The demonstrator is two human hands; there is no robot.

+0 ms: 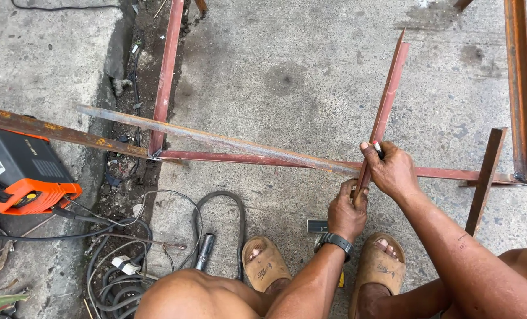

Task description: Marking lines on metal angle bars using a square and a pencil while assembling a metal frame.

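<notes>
The left hand (346, 211) is closed around the lower end of a short angle bar (384, 112), just below the point where that bar crosses a long grey bar (216, 140). The right hand (392, 170) grips a marker (377, 147) with a red and white tip, fingers curled shut around it, the tip resting against the short bar near the crossing. The short bar rises from the hands toward the upper right, tilted, its upper end clear of the floor (299, 71).

Surroundings:
- A red bar (311, 164) lies flat on the concrete floor, running left to right under the hands, touching the grey bar near the crossing.
- A second red bar (166, 71) runs from the top edge down to meet the first at the left, forming a corner.
- A rusty bar (51, 131) enters from the left edge.
- Two further bars stand at the right: a long rusted one (520, 88) and a short dark one (483, 180).
- Count of bars in view: seven.

An orange and black welder (21, 171) sits at the left edge. Cables (116, 277) lie coiled below it, with a hose (219, 204) looping beside them. The left wrist carries a black watch (334, 241). Two feet in tan sandals (266, 263) rest on the floor directly below the hands; a small steel square (317, 225) lies between the sandals and the left hand, partly hidden.
</notes>
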